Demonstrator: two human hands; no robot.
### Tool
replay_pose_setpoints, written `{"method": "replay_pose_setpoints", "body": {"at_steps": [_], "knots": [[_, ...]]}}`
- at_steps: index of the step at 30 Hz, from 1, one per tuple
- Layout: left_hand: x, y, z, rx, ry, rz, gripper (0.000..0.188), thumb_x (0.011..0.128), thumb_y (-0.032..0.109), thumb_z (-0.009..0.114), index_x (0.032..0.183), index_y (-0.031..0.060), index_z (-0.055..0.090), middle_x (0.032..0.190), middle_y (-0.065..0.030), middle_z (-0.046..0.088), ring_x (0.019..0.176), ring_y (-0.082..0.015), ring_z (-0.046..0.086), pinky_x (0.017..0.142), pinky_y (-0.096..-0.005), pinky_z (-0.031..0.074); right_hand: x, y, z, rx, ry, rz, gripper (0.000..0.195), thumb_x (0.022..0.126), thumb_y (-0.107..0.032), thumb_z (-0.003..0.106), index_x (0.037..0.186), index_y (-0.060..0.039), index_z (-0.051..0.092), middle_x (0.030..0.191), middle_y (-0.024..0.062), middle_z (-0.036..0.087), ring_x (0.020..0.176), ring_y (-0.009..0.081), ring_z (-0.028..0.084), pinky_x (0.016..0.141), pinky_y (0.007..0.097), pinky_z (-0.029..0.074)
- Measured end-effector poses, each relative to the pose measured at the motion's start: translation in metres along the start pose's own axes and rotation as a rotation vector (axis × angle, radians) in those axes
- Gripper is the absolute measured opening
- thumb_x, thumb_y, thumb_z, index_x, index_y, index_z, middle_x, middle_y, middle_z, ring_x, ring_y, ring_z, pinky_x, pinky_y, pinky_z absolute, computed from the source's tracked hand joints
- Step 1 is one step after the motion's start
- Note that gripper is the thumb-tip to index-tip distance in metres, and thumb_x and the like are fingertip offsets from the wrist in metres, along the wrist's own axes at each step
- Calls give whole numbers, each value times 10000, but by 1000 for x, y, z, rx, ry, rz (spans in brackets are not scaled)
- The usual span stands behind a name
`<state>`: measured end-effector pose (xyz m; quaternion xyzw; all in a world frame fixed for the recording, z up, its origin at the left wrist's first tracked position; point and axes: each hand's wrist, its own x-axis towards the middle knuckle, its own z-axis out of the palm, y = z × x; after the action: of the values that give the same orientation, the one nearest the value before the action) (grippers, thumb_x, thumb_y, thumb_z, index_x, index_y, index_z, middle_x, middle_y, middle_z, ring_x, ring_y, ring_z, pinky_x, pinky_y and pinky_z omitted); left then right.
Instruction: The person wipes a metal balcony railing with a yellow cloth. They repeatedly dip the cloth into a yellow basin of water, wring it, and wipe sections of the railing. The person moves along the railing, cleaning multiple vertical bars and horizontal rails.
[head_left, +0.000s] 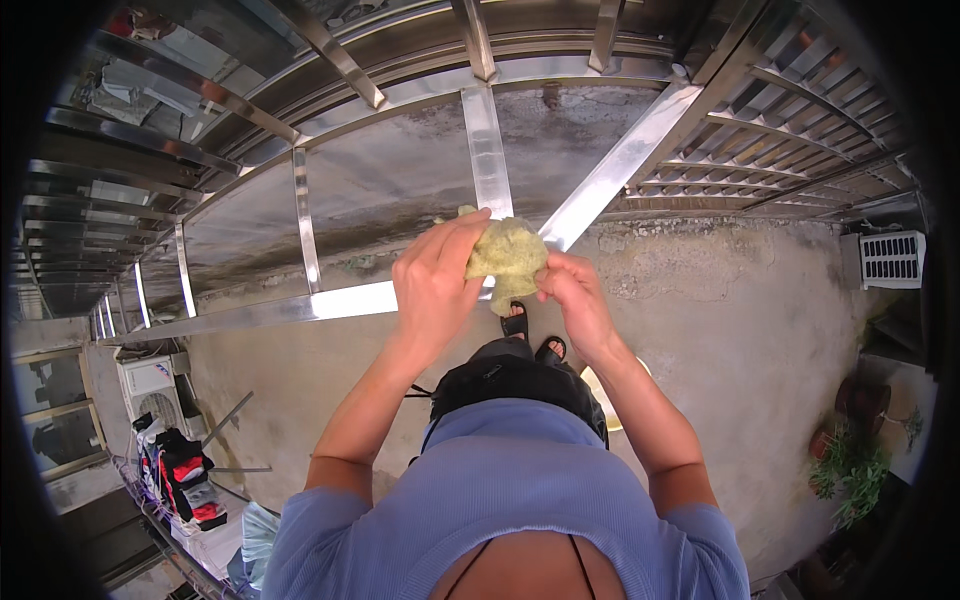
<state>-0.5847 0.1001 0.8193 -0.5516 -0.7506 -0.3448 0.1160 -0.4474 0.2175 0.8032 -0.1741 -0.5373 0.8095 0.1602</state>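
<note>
A crumpled yellow-green cloth (508, 251) is held between both hands, above the corner where several shiny metal bars meet. My left hand (435, 274) grips its left side, with the fingers over the top edge. At its right edge, my right hand (574, 289) pinches the cloth between thumb and fingers. A flat metal rail (352, 300) runs off to the left from behind my left hand. One upright metal bar (487, 150) rises behind the cloth, and a slanted metal bar (622, 165) goes up to the right. The cloth hides the joint of the bars.
A pale basin (600, 397) stands on the floor, partly behind my right forearm. Air conditioner units are at the left (150, 390) and far right (892, 259). Clothes (187, 480) hang at the lower left. Potted plants (851, 465) stand at the right. A metal grille (765, 157) is at the upper right.
</note>
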Motion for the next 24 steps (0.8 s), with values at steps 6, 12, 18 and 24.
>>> {"method": "replay_pose_setpoints", "body": {"at_steps": [6, 12, 18, 24], "knots": [[31, 30, 27, 221, -443, -3, 720, 698, 386, 745, 1199, -87, 534, 1210, -229, 580, 1163, -337, 536, 1045, -418, 384, -4, -33, -54, -284, 8, 137, 191, 840, -90, 461, 784, 27, 601, 691, 12, 563, 626, 93, 479, 618, 240, 396], [27, 41, 70, 317, -482, -65, 804, 635, 202, 793, 1259, -128, 408, 1108, -228, 561, 1081, -345, 552, 1005, -418, 406, -5, 9, -114, -143, -111, 407, 219, 835, -92, 465, 820, 49, 632, 723, 60, 635, 685, 97, 566, 646, 241, 433], [67, 57, 123, 196, -451, -383, 681, 669, 96, 732, 1227, -75, 382, 996, -214, 529, 807, -385, 623, 632, -428, 524, 41, -19, -170, -394, -260, 286, 227, 825, -103, 471, 809, 49, 640, 755, 89, 662, 668, 126, 578, 609, 266, 429], [166, 76, 205, 288, -322, -409, 565, 681, 151, 743, 1101, -52, 425, 939, -186, 556, 774, -354, 636, 601, -406, 530, 91, -43, -234, -119, -85, 183, 255, 842, -89, 426, 874, 53, 636, 772, 102, 669, 676, 158, 618, 669, 286, 491]]}}
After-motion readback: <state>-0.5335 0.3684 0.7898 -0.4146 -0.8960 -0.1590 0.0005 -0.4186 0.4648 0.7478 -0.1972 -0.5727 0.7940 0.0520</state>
